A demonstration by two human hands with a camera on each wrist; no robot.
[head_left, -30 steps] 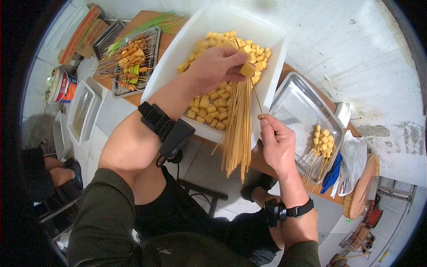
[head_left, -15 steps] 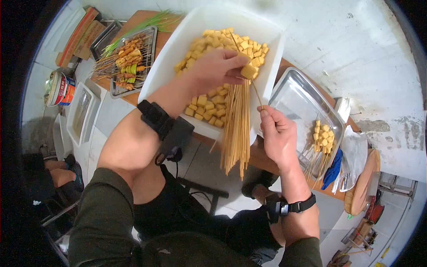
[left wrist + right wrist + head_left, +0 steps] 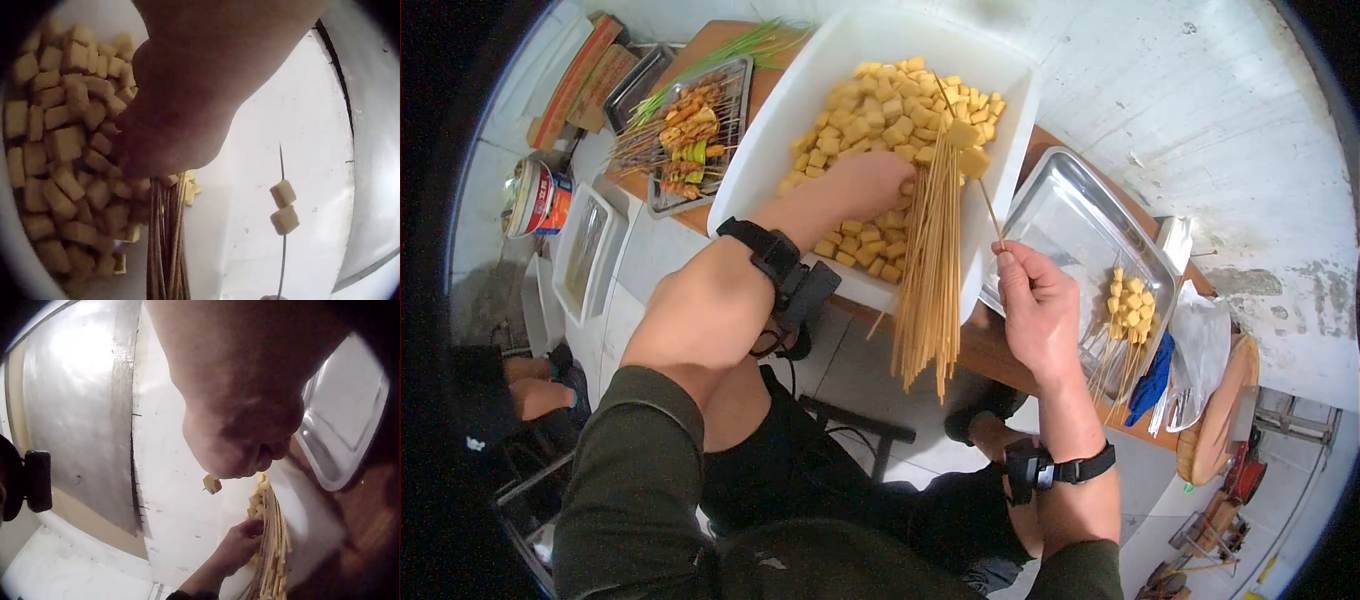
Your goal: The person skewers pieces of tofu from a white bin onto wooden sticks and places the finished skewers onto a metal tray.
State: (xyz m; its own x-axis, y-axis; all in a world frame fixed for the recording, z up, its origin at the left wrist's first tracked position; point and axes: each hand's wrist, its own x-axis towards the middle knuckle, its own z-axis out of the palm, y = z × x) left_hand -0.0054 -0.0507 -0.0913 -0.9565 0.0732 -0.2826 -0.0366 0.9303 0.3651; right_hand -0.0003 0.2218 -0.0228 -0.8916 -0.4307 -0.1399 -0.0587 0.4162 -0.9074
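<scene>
My right hand (image 3: 1040,305) pinches the lower part of a bamboo skewer (image 3: 992,212) between thumb and forefinger. Two yellow cubes (image 3: 284,206), tofu-like, sit threaded side by side below the skewer's bare tip. My left hand (image 3: 878,188) reaches down among the loose yellow cubes (image 3: 855,130) in a white plastic tub (image 3: 750,170). Its fingertips are hidden in the head view, and I cannot tell whether they hold a cube. A thick bundle of bare skewers (image 3: 928,300) lies over the tub's near rim, beside the left hand.
Right of the tub stands a metal tray (image 3: 1050,200) with several finished cube skewers (image 3: 1133,305) at its near end. A blue cloth (image 3: 1148,385) and a clear plastic bag (image 3: 1200,345) lie beyond it. At left, another tray holds assorted meat and vegetable skewers (image 3: 690,135) near green stalks (image 3: 745,50).
My left hand has left the cube on the skewer and moved down and left into the loose cubes. The right hand still holds the skewer, shifted slightly rightward.
</scene>
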